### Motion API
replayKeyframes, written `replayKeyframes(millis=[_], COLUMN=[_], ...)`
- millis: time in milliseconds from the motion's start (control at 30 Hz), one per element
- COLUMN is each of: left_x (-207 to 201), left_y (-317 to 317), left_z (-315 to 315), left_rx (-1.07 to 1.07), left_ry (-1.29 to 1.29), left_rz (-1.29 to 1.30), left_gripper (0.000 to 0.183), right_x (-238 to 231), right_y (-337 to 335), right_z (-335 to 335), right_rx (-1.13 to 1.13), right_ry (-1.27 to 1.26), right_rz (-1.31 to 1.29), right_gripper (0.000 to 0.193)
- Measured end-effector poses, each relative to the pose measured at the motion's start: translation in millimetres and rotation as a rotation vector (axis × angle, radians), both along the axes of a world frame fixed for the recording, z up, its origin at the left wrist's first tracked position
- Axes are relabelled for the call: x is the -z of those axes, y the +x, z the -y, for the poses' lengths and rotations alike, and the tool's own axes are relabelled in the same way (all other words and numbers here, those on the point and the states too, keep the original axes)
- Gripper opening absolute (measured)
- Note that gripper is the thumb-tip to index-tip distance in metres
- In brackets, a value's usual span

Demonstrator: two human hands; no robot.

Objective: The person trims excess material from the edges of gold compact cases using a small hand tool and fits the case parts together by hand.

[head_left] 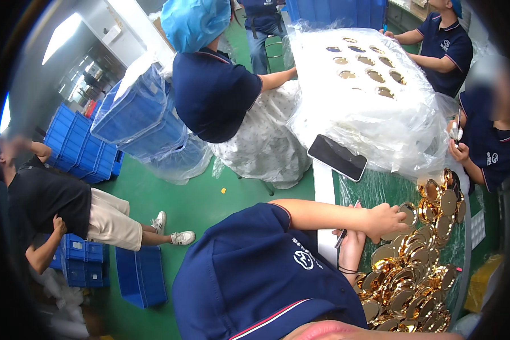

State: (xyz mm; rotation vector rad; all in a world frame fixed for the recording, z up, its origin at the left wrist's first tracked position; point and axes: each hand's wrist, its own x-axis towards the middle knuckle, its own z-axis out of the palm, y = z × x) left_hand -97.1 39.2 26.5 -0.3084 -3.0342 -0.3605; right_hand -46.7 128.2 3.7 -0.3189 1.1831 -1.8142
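Observation:
Over the pile of shiny gold round lids (pixel 419 255) on the green table, my left hand (pixel 386 221) reaches out with bent fingers. Its fingertips grip the edge of one gold lid (pixel 408 213); the side under the palm is hidden. My right hand (pixel 352 248), a dark band round its wrist, is partly covered by my left forearm. It is closed round a slim black pen-like tool (pixel 340 238), and sits beside the table's white edge, left of the lids.
A dark phone (pixel 338 157) lies at the table corner. Beyond it, a plastic-wrapped white surface (pixel 334 90) bears several gold lids. Co-workers sit around it; one (pixel 487 130) holds a small item. Blue crates (pixel 141 277) and a standing person (pixel 51 198) are at left.

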Motion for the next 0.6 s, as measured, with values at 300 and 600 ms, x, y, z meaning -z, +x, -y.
replayKeyframes(millis=[300,600], left_x=[-2.3,-3.2], left_y=[2.1,4.3], left_z=[3.8,1.9], left_rx=[0.056,0.024], left_ry=[0.127,0.095], left_rz=[0.012,0.019], left_gripper=[0.092,0.092], right_x=[3.6,3.5], right_y=[-2.6,-1.3], right_z=[-2.7,-1.7], right_rx=[-0.038,-0.04], right_ry=[0.003,-0.029], right_rz=[-0.01,0.01], right_gripper=[0.048,0.047])
